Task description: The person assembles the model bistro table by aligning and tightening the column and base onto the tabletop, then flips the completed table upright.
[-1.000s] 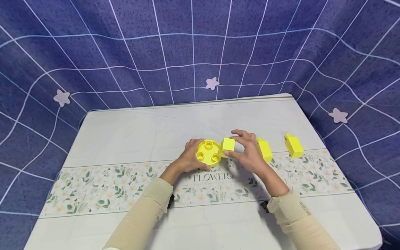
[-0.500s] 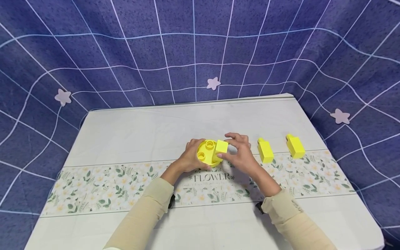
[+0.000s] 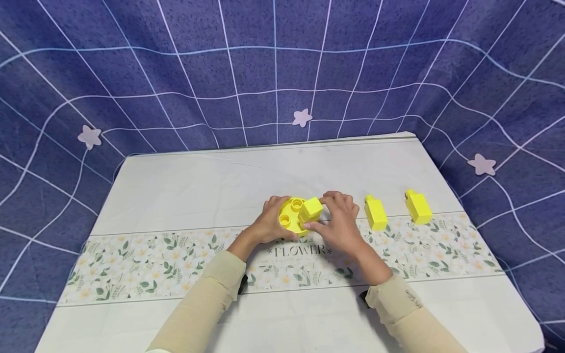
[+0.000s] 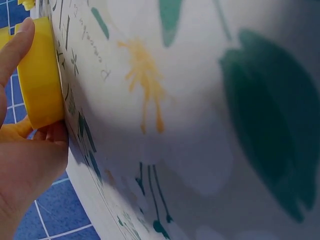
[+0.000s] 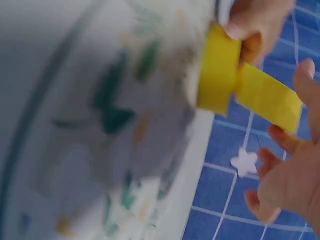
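Observation:
A round yellow base (image 3: 291,226) with raised ring-shaped sockets lies on the table cover, its left side gripped by my left hand (image 3: 268,223). In the left wrist view, the thumb lies over the rim of the base (image 4: 42,75). A yellow block (image 3: 311,210) stands tilted to the right on the base's right side, covering that part. My right hand (image 3: 342,220) is beside this block. In the right wrist view, an index fingertip touches the block's side (image 5: 267,97), while the thumb (image 5: 306,75) appears just off it.
Two more yellow blocks lie to the right, a nearer one (image 3: 375,214) and a farther one (image 3: 418,207), each with a small knob at one end. A blue curtain (image 3: 198,73) with grid lines and pale stars hangs behind the table (image 3: 185,191).
My right hand has carried the block left onto the base. The block, upright half a second ago, now leans right. My left hand has kept hold of the base.

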`<state>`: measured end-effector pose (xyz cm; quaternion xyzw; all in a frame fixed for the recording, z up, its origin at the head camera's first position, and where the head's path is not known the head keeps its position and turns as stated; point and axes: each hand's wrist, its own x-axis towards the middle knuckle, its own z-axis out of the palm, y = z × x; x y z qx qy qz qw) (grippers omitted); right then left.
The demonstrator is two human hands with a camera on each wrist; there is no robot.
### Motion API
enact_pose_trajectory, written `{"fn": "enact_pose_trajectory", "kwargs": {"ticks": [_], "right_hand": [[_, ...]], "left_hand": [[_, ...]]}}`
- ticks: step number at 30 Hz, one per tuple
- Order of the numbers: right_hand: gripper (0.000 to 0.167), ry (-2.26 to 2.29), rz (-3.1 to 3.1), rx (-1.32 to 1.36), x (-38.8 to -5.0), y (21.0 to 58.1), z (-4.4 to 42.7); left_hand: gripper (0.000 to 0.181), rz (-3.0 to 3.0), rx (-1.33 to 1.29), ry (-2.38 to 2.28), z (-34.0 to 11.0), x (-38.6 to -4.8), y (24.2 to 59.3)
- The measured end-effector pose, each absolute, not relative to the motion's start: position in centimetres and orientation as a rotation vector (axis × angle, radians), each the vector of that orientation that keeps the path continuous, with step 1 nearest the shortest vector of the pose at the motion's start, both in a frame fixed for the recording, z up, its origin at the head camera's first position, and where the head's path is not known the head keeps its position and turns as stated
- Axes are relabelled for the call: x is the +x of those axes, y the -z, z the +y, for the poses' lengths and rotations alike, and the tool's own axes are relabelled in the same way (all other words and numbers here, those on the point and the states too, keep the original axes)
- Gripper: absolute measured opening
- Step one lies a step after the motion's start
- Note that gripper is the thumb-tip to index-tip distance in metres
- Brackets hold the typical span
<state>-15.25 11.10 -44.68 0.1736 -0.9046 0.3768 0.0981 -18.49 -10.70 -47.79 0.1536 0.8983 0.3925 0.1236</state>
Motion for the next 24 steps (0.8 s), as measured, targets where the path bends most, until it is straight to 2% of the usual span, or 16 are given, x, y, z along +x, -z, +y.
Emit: {"fn": "enact_pose_trajectory", "kwargs": {"ticks": [2,4,10,16,21,24], "right_hand": [[0.061,-1.193,-2.672,0.556,-15.4,44.4,11.5],[0.061,-1.278,-2.656,0.587,-15.6,44.2,11.8],[0.035,-1.37,-2.571,0.513,-16.1,45.0,11.3],[0.048,-1.383,-2.635,0.558,-15.7,45.0,11.4],[0.061,-1.421,-2.738,0.739,-15.7,44.2,13.1],[0.059,-1.394,-2.736,0.817,-16.0,44.0,13.3]], "left_hand": [[0.113,2.622,0.444,-1.137,-10.7,-18.5,47.8],[0.113,2.623,0.438,-1.131,-10.8,-18.5,47.8],[0.113,2.619,0.421,-1.119,-10.7,-18.4,47.9],[0.113,2.617,0.431,-1.137,-10.6,-18.5,48.0],[0.112,2.622,0.442,-1.135,-10.6,-18.5,48.0],[0.111,2.623,0.443,-1.14,-10.7,-18.6,47.9]]}}
